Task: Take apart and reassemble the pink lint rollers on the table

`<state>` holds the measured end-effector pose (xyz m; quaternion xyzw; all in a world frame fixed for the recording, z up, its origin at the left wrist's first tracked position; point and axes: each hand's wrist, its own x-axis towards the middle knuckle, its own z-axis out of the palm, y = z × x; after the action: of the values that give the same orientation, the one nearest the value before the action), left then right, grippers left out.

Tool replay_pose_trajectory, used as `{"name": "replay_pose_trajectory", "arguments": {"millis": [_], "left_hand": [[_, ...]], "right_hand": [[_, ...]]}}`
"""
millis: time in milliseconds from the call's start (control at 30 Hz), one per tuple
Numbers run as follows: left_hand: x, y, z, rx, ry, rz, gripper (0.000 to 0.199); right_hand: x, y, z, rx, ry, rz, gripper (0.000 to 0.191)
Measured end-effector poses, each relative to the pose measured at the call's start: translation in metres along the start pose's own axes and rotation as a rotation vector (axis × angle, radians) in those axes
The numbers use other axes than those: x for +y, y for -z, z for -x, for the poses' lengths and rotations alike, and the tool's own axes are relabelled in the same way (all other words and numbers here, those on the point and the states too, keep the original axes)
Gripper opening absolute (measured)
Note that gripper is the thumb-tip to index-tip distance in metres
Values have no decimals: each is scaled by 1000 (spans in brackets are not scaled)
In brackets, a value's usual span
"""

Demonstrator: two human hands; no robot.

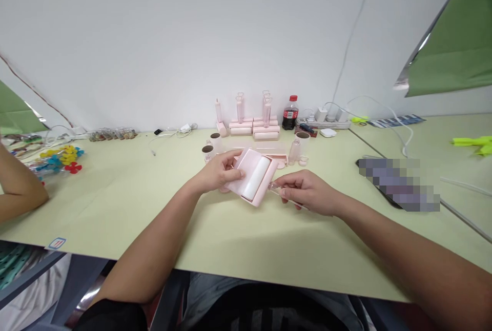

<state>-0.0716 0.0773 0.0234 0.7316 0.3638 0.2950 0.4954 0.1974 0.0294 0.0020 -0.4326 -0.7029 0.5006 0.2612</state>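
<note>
My left hand (223,171) is closed around a pink lint roller head (251,174), tilted above the table, its white sticky roll showing in the housing. In my right hand (307,191) is a clear pink handle (277,187), gripped by the fingers. Its tip meets, or comes very near, the lower right edge of the roller head; I cannot tell whether they are joined. Behind my hands lie a long pink tray-like part (282,158), a clear bottle-shaped piece (294,152) and a white roll with a brown core (302,139).
Several pink roller heads (266,135) with upright handles stand by the wall, beside a cola bottle (290,113). A power strip (332,124) and a phone-like device (395,182), partly blurred, are at the right. Colourful flower shapes (69,157) and another person's arm (19,182) are at the left.
</note>
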Motion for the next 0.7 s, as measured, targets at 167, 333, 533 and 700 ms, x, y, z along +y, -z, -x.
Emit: {"name": "replay_pose_trajectory", "arguments": {"millis": [167, 333, 533, 700], "left_hand": [[2, 6, 2, -132, -100, -106, 81], [-1, 5, 2, -153, -167, -113, 74], [-8, -2, -1, -10, -204, -79, 71], [-10, -11, -4, 18, -155, 34, 68]], "right_hand": [[-4, -5, 5, -15, 232, 274, 25], [-9, -8, 6, -15, 313, 386, 24], [-5, -4, 4, 1, 225, 224, 27], [-1, -1, 2, -32, 64, 14, 32]]}}
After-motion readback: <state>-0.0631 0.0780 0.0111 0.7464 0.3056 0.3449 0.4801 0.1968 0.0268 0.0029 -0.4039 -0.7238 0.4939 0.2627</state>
